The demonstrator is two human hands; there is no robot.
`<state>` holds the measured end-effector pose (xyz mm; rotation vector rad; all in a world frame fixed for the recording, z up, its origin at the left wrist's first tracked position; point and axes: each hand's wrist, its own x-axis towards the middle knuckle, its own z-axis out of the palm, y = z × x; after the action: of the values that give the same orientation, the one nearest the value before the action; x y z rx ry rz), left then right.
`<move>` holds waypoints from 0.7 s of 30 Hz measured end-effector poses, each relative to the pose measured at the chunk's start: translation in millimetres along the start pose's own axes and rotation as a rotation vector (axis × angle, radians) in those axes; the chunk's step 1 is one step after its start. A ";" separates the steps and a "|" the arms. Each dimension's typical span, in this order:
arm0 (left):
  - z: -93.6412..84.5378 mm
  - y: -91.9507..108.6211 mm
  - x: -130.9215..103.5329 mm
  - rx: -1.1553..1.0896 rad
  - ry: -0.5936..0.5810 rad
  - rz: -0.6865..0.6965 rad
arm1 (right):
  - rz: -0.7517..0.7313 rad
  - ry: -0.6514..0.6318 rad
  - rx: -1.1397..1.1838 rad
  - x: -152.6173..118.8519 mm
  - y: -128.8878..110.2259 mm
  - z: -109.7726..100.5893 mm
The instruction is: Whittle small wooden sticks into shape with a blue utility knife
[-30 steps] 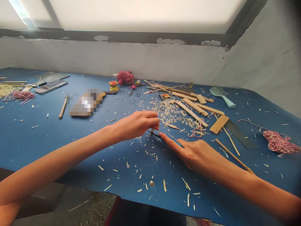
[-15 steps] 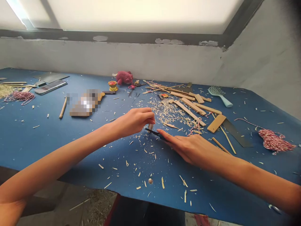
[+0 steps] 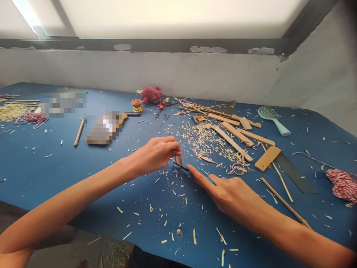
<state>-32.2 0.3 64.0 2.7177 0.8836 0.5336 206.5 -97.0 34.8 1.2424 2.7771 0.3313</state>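
My left hand is closed in a pinch on the top of a small pale wood piece, held upright near the tabletop. Its upper part is hidden by my fingers. My right hand grips a knife with a dark blade and a bit of blue handle showing, index finger stretched along it. The blade lies against or just in front of the wood piece's lower part; I cannot tell if it cuts in. Pale shavings are scattered beyond and around both hands.
Bamboo strips, a hairbrush and red-white string lie on the right of the blue table. Further back are a plush toy and a golden cup. A stick and a blurred-out object lie left.
The view has shifted, so things on the table appear slightly lower, those at the right also further right. Both hands keep their hold, and more of the knife's blue handle shows.
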 end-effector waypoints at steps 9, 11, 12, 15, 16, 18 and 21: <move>-10.9 -1.2 -6.3 0.055 -0.084 0.001 | 0.032 -0.029 -0.174 2.3 -15.3 -9.2; -14.3 3.8 -9.7 0.090 -0.138 0.010 | 0.027 -0.016 -0.238 2.8 -13.1 -19.1; -14.5 6.2 -11.6 0.124 -0.157 0.006 | 0.026 -0.005 -0.268 2.9 -10.8 -25.2; -8.5 11.6 -16.2 0.251 -0.180 -0.023 | 0.065 0.049 -0.342 3.6 -2.6 -43.8; -5.3 12.9 -17.0 0.286 -0.180 -0.033 | 0.093 0.074 -0.352 4.1 -0.5 -48.5; 0.5 15.0 -17.4 0.351 -0.174 -0.046 | 0.154 0.124 -0.336 6.4 1.2 -53.7; 4.7 18.0 -15.9 0.470 -0.097 -0.052 | 0.236 0.165 -0.267 12.8 -1.4 -51.2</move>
<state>-32.9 -24.1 61.4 3.0866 1.1757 0.1964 188.7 -96.7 84.4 1.5330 2.5993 0.8270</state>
